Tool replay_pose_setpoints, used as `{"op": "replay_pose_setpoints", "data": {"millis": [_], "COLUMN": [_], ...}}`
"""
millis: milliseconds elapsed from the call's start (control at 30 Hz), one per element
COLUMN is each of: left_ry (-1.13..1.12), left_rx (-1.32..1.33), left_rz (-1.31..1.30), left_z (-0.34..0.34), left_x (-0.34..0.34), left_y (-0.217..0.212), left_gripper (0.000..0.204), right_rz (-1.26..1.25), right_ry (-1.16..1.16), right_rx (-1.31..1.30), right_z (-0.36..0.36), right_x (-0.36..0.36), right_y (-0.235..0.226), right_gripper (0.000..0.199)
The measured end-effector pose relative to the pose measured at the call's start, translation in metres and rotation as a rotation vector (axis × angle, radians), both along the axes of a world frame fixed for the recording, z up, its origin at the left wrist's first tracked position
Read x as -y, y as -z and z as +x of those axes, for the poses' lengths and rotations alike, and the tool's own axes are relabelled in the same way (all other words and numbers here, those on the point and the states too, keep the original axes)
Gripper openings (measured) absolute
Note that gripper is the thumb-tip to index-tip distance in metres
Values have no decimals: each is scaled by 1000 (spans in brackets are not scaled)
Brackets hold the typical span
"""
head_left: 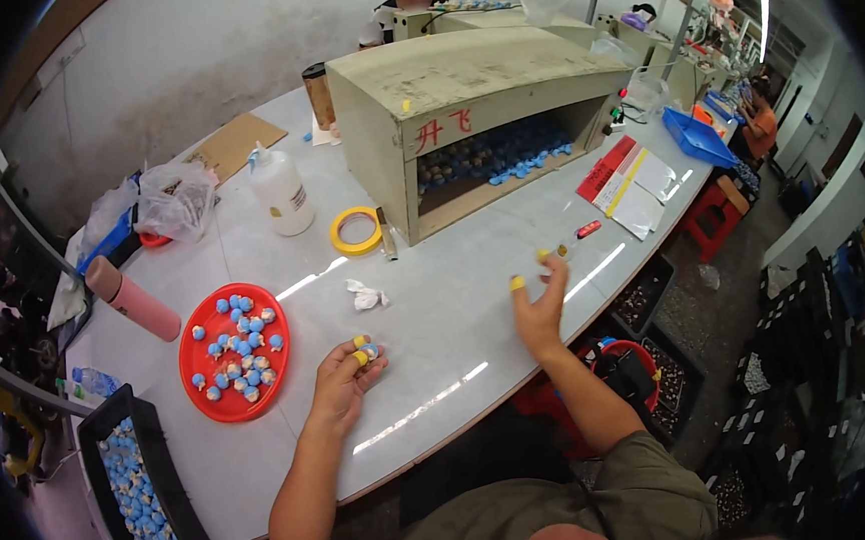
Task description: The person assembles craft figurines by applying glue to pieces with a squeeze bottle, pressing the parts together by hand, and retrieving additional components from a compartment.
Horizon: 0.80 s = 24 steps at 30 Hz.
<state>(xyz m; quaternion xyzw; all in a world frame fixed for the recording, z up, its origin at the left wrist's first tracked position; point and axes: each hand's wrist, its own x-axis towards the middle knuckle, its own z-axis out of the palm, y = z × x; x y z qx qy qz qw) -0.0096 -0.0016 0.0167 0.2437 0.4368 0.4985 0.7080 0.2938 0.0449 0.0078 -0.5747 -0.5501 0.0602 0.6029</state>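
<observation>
My left hand (342, 382) is closed, pinching a small blue-and-white ball-shaped piece (372, 351) between yellow-wrapped fingertips, above the grey table. To its left, a round red tray (234, 408) bears several similar blue pieces with pale tips. My right hand (540, 313) has thumb and index finger apart, both tips wrapped in yellow, with nothing seen between them. Just beyond its index fingertip lies a small red-capped clear tube (587, 229); I cannot tell whether they touch. A crumpled white tissue (365, 295) lies beyond my left hand.
A pale box-like cabinet (499, 75) with blue pieces inside stands at the back. Nearby are yellow tape (336, 239), a white bottle (283, 190), a pink flask (134, 299) and papers (627, 188). A black bin (173, 471) of blue pieces is at the lower left. Other people sit farther back.
</observation>
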Motion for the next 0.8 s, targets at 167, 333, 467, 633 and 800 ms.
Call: {"op": "replay_pose_setpoints", "data": {"millis": [167, 333, 467, 633, 800], "left_ry": [26, 79, 135, 135, 167], "left_rx": [-24, -45, -184, -183, -12], "left_rz": [-43, -35, -4, -22, -21], "left_z": [6, -5, 0, -3, -14], "left_x": [-1, -2, -5, -5, -7], "left_y": [-5, 0, -4, -4, 11], "left_gripper": [22, 25, 28, 28, 28], "right_rz": [-210, -451, -334, -343, -340], "right_ry": [442, 388, -219, -803, -978], "right_rx": [208, 416, -75, 95, 88], "right_z": [97, 99, 36, -61, -101], "right_x": [-38, -57, -45, -19, -7], "right_y": [6, 16, -8, -48, -41], "right_gripper": [49, 38, 29, 30, 27]}}
